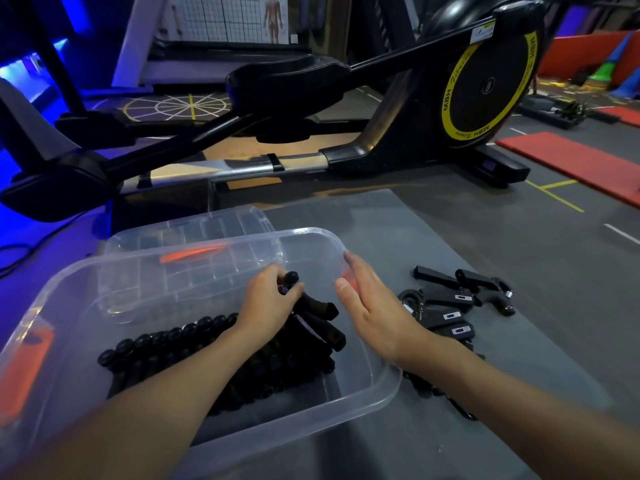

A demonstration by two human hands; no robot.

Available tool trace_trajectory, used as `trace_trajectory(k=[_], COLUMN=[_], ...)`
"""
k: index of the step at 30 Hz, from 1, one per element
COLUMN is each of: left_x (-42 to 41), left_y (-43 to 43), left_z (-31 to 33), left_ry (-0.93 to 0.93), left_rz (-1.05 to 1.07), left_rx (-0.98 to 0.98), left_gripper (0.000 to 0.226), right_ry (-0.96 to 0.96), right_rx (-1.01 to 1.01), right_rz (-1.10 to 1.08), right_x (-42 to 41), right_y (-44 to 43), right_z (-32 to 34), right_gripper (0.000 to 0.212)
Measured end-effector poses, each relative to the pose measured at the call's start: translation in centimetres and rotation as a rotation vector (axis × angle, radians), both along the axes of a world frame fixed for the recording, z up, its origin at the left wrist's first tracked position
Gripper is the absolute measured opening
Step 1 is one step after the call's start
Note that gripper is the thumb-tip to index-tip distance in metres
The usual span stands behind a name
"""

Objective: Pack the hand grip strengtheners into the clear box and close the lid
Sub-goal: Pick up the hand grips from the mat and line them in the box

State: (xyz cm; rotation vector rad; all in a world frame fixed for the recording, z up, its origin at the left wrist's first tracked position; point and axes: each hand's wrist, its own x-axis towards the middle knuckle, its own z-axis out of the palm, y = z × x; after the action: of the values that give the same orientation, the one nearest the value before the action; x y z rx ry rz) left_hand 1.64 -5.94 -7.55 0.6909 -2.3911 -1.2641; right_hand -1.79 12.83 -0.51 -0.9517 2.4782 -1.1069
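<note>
A clear plastic box [377,389] stands on a grey mat, holding a row of several black hand grip strengtheners [166,341]. Inside the box my left hand [266,303] grips the top of one black strengthener [322,320] whose handles point right. My right hand [367,306] hovers flat and relaxed above the box's right rim, holding nothing. Several more black strengtheners [460,299] lie in a pile on the mat right of the box. The clear lid [221,223] with an orange latch lies behind the box.
A black and yellow elliptical trainer [485,84] stands just behind the mat. Red floor mats [571,157] lie at the right. The grey mat [415,220] extends to the right and front of the box. Blue light glows at the left.
</note>
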Motion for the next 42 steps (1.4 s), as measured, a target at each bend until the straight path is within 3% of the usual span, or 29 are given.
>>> trace_trajectory(k=[4, 11, 19, 27, 42], left_x=[0.5, 0.9, 1.1, 1.8, 2.3], left_y=[-0.3, 0.2, -0.4, 0.7, 1.8], left_z=[-0.6, -0.3, -0.1, 0.0, 0.8], left_ry=[-0.078, -0.298, -0.436, -0.407, -0.391], left_rz=[-0.069, -0.229, -0.349, -0.311, -0.367], left_rx=[-0.002, 0.012, -0.106, -0.235, -0.265], left_gripper=[0.026, 0.079, 0.109, 0.111, 0.098], right_ry=[0.005, 0.027, 0.038, 0.044, 0.049], right_rx=[0.011, 0.021, 0.03, 0.031, 0.058], right_rz=[0.007, 0.008, 0.01, 0.007, 0.019], right_x=[0.0, -0.1, -0.2, -0.1, -0.1], right_y=[0.0, 0.0, 0.0, 0.0, 0.1], right_z=[-0.1, -0.2, -0.2, -0.2, -0.1], right_gripper=[0.06, 0.06, 0.061, 0.061, 0.062])
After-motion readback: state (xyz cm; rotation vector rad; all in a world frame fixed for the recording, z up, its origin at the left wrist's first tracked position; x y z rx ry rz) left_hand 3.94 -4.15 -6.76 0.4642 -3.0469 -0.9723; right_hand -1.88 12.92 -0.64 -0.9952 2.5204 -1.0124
